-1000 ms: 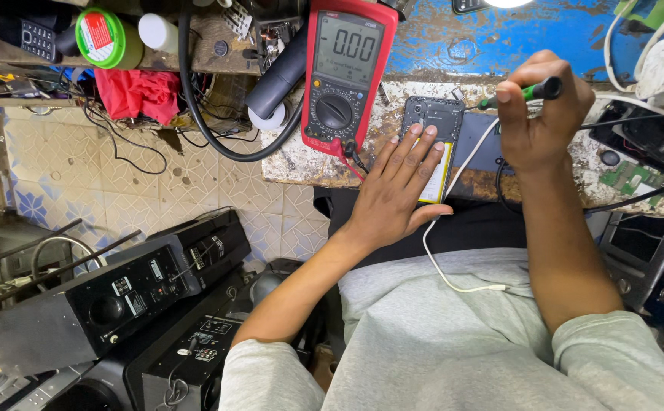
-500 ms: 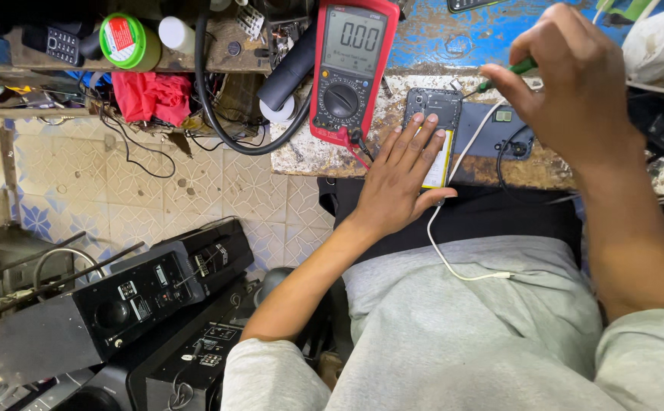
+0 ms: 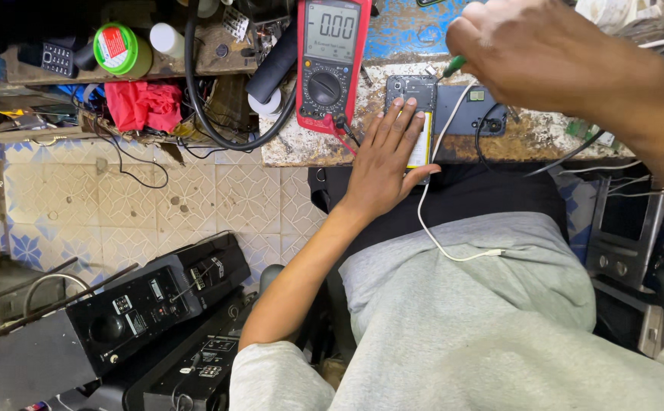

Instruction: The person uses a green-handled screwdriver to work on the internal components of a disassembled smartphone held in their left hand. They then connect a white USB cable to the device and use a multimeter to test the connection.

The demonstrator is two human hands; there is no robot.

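My left hand (image 3: 385, 156) lies flat, fingers apart, on an opened phone (image 3: 415, 114) at the front edge of the worn bench (image 3: 301, 148). The phone's yellow-white battery shows beside my fingers. My right hand (image 3: 533, 53) is raised above the bench at the top right, closed around a green-handled tool (image 3: 455, 66) whose tip points down toward the phone. A dark phone back cover (image 3: 469, 110) lies right of the phone. A white cable (image 3: 431, 221) runs from the phone down onto my lap.
A red multimeter (image 3: 332, 61) stands left of the phone with leads plugged in. Red cloth (image 3: 143, 105), a green-lidded tin (image 3: 121, 47) and black cables crowd the left shelf. Black audio units (image 3: 119, 320) sit on the floor at left; another device (image 3: 625, 228) at right.
My right hand has lifted with the green tool, up and toward the camera, away from the phone. The left hand stays pressed on the phone. The view has shifted slightly.
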